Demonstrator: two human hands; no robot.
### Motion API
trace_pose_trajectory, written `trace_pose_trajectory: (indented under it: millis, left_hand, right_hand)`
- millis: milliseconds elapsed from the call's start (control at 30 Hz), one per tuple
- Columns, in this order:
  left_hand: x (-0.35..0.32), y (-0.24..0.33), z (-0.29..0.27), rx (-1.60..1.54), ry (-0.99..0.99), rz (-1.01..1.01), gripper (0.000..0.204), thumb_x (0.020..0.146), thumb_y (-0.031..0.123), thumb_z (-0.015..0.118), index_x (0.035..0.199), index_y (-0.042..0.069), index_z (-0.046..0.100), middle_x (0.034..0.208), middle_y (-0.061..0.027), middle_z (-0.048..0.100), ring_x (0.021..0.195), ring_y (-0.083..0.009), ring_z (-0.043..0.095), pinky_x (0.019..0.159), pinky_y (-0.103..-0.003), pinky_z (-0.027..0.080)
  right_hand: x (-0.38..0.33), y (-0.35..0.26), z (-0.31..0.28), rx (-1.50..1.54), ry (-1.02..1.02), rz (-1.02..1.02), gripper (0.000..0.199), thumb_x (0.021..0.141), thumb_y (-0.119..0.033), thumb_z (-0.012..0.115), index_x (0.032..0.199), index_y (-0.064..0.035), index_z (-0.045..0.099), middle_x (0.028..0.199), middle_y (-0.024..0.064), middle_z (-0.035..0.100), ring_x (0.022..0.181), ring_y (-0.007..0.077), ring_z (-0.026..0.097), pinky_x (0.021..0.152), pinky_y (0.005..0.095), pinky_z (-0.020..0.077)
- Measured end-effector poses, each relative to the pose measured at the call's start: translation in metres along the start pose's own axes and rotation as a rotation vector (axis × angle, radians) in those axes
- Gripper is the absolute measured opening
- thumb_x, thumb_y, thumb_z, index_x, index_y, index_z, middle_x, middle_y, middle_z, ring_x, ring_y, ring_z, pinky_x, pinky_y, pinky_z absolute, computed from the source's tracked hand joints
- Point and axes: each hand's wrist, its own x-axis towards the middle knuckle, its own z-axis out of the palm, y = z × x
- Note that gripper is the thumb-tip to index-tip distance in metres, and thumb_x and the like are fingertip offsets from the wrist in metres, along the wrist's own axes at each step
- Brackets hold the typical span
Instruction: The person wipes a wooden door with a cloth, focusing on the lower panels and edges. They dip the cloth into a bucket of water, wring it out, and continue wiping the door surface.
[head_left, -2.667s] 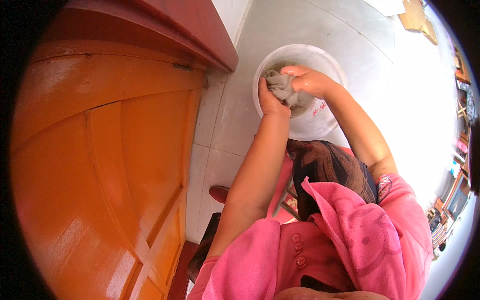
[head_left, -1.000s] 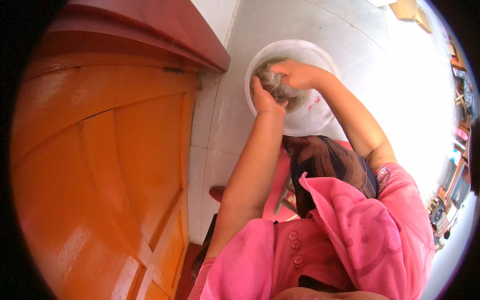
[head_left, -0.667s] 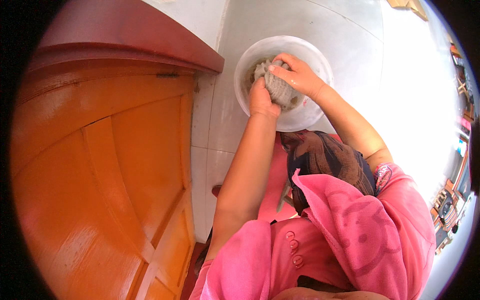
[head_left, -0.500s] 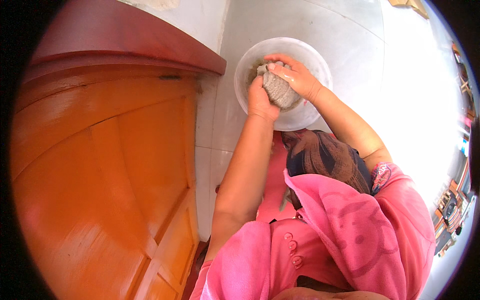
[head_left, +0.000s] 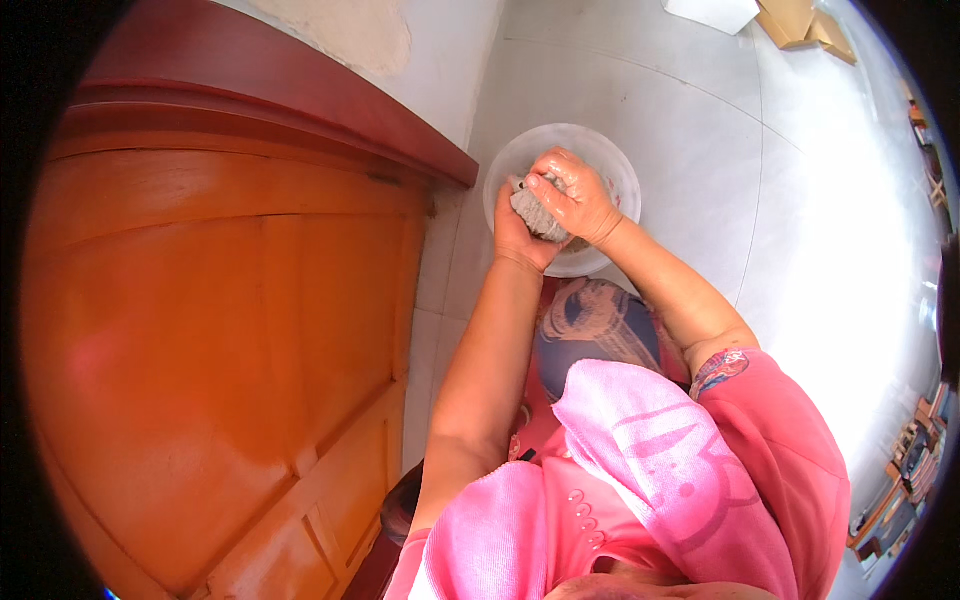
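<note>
Together, the left grip [head_left: 517, 235] and right grip [head_left: 584, 202] clasp a bunched grey cloth [head_left: 536, 215].

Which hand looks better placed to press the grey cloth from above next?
Probably the right hand: it curls over the grey cloth, while the left hand cups its left side.

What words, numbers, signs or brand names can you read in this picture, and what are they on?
None that I can read.
Pink towel: a drawn outline, no readable words.
Sleeve patch: too small to tell if it has letters.
White tub: nothing readable; the left hand and right hand, around a grey cloth, hide part of it.
Things at the right edge: too small and blurred.
</note>
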Motion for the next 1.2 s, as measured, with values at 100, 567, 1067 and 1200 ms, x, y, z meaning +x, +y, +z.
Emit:
trace_pose_trajectory:
  millis: [100,567,1067,1200]
  left_hand:
    - [0.011,-0.007,0.003,0.074,0.032,0.1,0.054,0.096,0.054,0.038,0.124,0.012,0.057,0.124,-0.0069,0.061,0.116,-0.0269,0.058,0.096,-0.044,0.047]
    - [-0.029,-0.012,0.12,0.81,0.236,0.503,0.036,0.088,0.029,0.052,0.106,-0.001,0.063,0.092,-0.015,0.065,0.088,-0.0302,0.063,0.071,-0.044,0.05]
    - [-0.064,-0.034,0.154,0.409,0.336,0.693,0.049,0.094,0.042,0.057,0.103,-0.005,0.064,0.098,-0.0134,0.066,0.083,-0.0229,0.065,0.072,-0.039,0.053]
    - [-0.044,-0.057,0.134,0.442,0.421,0.841,0.05,0.089,0.044,0.068,0.095,-0.005,0.061,0.09,-0.0102,0.065,0.076,-0.0188,0.062,0.069,-0.035,0.052]
  right_hand:
    - [-0.006,0.003,0.004,0.098,0.145,0.141,0.015,0.095,-0.016,0.061,0.092,-0.0013,0.059,0.08,0.0063,0.058,0.076,0.0136,0.053,0.07,0.0278,0.0455]
    - [0.024,-0.056,-0.069,0.738,0.355,0.633,0.03,0.097,-0.028,0.055,0.099,0.0,0.062,0.082,0.0033,0.057,0.076,0.0132,0.05,0.071,0.0298,0.0441]
    - [0.034,-0.089,-0.09,0.903,0.208,0.741,0.039,0.093,-0.036,0.064,0.113,-0.0022,0.062,0.099,0.0076,0.064,0.092,0.0183,0.061,0.081,0.0352,0.0496]
    - [0.024,-0.079,-0.088,0.901,0.186,0.731,0.039,0.093,-0.035,0.063,0.11,0.0007,0.062,0.097,0.0075,0.065,0.088,0.0188,0.062,0.078,0.0332,0.0504]
